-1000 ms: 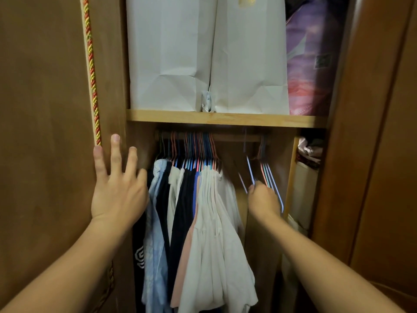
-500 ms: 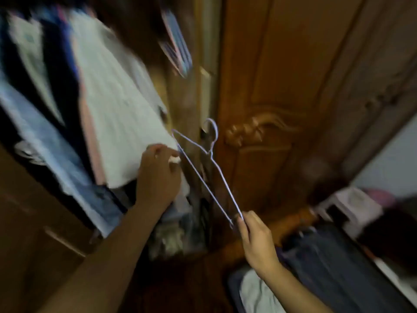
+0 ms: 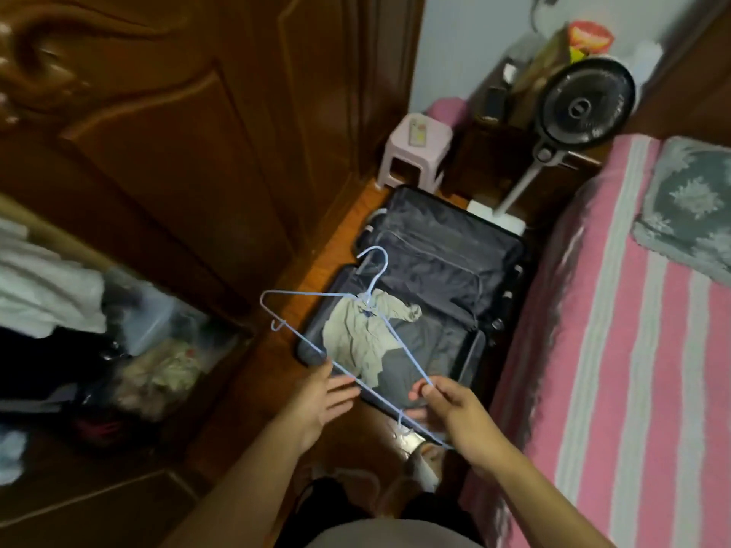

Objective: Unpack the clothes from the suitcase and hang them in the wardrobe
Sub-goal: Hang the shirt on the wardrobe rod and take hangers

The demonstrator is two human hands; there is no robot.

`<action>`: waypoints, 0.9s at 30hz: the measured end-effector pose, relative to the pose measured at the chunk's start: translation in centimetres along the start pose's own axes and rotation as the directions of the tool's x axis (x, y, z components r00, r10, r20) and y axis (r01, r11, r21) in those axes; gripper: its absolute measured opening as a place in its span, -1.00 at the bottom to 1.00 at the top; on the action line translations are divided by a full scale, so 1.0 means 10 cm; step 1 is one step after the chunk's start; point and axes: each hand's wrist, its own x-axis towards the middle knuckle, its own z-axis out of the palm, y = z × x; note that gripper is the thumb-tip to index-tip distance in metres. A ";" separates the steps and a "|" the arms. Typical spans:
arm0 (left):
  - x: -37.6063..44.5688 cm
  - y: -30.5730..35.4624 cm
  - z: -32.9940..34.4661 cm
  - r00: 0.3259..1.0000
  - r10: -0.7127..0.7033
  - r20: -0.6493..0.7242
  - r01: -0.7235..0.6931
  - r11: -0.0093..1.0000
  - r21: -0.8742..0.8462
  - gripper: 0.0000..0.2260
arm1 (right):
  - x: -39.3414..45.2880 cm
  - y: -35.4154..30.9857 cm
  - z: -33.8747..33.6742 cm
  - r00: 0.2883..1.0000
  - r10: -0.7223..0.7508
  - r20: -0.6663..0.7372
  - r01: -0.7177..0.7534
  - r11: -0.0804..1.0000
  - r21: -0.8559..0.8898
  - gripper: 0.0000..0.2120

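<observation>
Item: hanger — thin wire coated pale blue, triangular frame, open hook at the top, a small extra hook on each shoulder end. It was held in the air above the suitcase, tilted, hook pointing away from the person.

Right hand: fingers curled round one sloping arm of the hanger near its end, gripping it.

Left hand: fingers straight and spread, palm toward the hanger's lower bar; whether it touched the wire could not be told.

Suitcase: dark, laid open on the wooden floor between the wardrobe door and the bed, grey lining exposed. In its near half lay a crumpled beige garment on grey folded cloth.

Wardrobe interior at left — blurred; a white garment and dark items visible.

Also present: pink stool, black fan, grey patterned pillow on the pink striped bed.
</observation>
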 end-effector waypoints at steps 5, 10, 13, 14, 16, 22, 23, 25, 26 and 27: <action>0.30 -0.16 0.63 0.997 0.074 -0.015 -0.073 0.996 0.047 -0.76 | -0.08 0.31 -0.39 0.995 0.074 0.063 -0.077 0.996 0.050 -0.85; 0.79 -0.43 0.96 0.999 0.042 0.035 -0.047 0.986 0.157 -0.82 | 0.41 0.38 -0.72 0.973 0.218 0.072 -0.229 0.951 0.206 -0.53; 1.42 -0.73 1.02 0.995 0.050 0.086 -0.079 0.922 0.379 -0.82 | 1.13 0.49 -0.84 0.956 0.279 -0.094 -0.211 0.872 0.441 -0.74; 1.68 -0.82 1.03 0.994 0.025 0.108 -0.071 0.893 0.445 -0.82 | 1.42 0.61 -0.89 0.944 0.291 -0.156 -0.188 0.862 0.471 -0.74; 2.34 -1.01 0.99 0.986 -0.092 0.143 0.005 0.857 0.516 -0.82 | 1.99 0.96 -0.94 0.922 0.312 -0.230 -0.182 0.873 0.453 -0.72; 4.68 -1.16 0.65 0.991 -0.069 0.115 -0.086 0.336 0.938 -0.75 | 3.41 2.02 -1.00 0.804 0.412 -0.428 -0.186 0.858 0.478 -0.83; 5.06 -1.15 0.57 0.992 -0.035 0.120 -0.109 0.239 0.965 -0.68 | 3.63 2.18 -1.01 0.786 0.419 -0.455 -0.172 0.854 0.490 -0.84; 5.76 -1.07 0.49 0.990 0.080 0.119 -0.128 0.109 0.986 -0.60 | 4.00 2.49 -1.05 0.744 0.428 -0.514 -0.151 0.856 0.495 -0.85; 6.07 -1.01 0.51 0.980 0.154 0.122 -0.134 0.064 0.989 -0.56 | 4.16 2.62 -1.07 0.728 0.422 -0.540 -0.135 0.861 0.491 -0.85; 6.35 -0.96 0.54 0.966 0.219 0.137 -0.147 0.029 0.989 -0.51 | 4.29 2.74 -1.09 0.718 0.414 -0.560 -0.117 0.864 0.490 -0.86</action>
